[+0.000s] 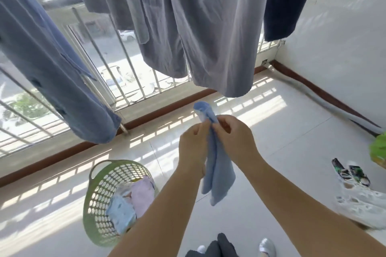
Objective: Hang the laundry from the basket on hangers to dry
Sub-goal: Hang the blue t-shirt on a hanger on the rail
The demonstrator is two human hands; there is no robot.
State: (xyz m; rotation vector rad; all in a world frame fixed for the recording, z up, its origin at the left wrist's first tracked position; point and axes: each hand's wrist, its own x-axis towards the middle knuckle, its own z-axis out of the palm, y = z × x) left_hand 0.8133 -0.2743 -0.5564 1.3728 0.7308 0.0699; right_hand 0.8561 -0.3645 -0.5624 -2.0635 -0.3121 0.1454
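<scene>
Hands (215, 137) pinch blue cloth (219, 173); basket (94, 200) left.

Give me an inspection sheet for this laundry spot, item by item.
Surface: pale tiled floor, sunlit in stripes.
Job's things: light blue cloth held up; green laundry basket on the floor with clothes inside; grey and blue garments hanging overhead.
Clutter: white perforated plastic items on the floor at right.
Grippers: left hand and right hand both pinch the cloth's top.
Cables: nothing seen.
Surroundings: barred window, white wall.
</scene>
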